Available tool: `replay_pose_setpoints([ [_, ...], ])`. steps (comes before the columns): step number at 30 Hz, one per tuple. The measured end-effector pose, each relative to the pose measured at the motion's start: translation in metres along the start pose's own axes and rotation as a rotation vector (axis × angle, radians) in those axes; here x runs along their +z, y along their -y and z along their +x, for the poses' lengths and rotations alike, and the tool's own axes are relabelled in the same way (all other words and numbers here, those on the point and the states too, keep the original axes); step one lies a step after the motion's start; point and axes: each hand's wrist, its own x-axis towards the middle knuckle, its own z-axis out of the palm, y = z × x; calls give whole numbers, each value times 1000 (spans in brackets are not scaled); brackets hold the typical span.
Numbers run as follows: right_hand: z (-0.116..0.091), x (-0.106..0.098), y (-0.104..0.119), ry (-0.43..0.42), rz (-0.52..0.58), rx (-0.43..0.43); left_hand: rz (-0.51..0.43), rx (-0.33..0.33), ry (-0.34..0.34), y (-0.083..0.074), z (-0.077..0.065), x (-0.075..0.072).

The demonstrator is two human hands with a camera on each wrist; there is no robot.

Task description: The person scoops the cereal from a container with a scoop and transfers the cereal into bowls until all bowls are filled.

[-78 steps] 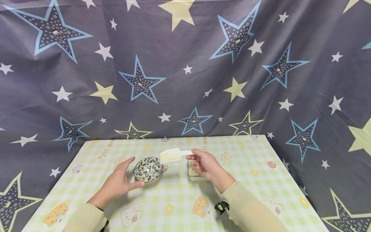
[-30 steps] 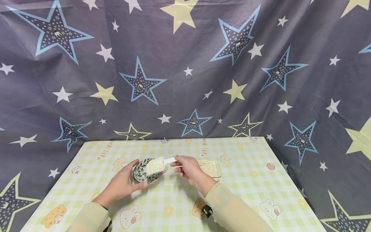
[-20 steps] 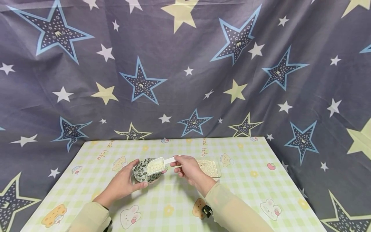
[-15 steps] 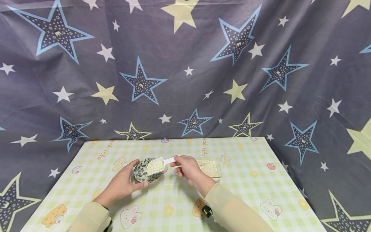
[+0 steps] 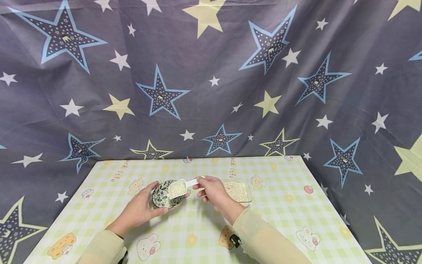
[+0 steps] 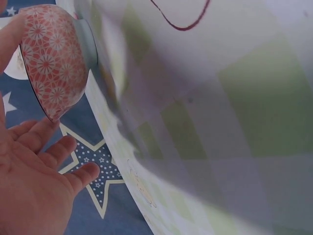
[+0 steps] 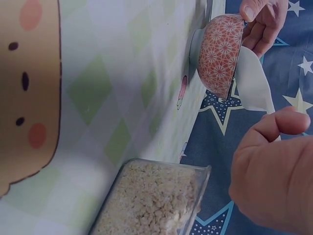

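Observation:
My left hand (image 5: 140, 207) holds a small bowl (image 5: 159, 196) at its rim, thumb on the near side and fingers on the far side. Inside, the bowl has a dark leafy pattern; its outside (image 7: 220, 54) is red with white flowers. It stands on the table. My right hand (image 5: 212, 190) pinches the handle of a white scoop (image 5: 184, 187), tilted over the bowl with its lip low above the inside. Pale oat-like flakes (image 5: 177, 189) lie in the scoop, and some show at its lip. In the left wrist view the scoop is mostly hidden behind the bowl.
A clear rectangular container (image 7: 203, 183) of the same pale flakes stands right of the bowl, partly behind my right hand. A green-checked cloth with cartoon prints (image 5: 280, 220) covers the table. A dark star-patterned curtain (image 5: 211, 110) hangs behind.
My right hand has brought the loaded scoop left from beside the container to above the bowl, and it now tips further. My left hand has closed in on the bowl's rim.

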Motion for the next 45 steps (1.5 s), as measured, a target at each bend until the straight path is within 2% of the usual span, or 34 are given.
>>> replay_pose_setpoints([
  [8,-2,2,1,12,-10,-48,-3,5,0,-2,0,-1],
  [32,-3,3,1,-2,-63,-108,-8,-5,6,-3,0,-2],
  [45,-3,5,-1,3,-130,-174,-3,-3,10,-3,-1,-2],
])
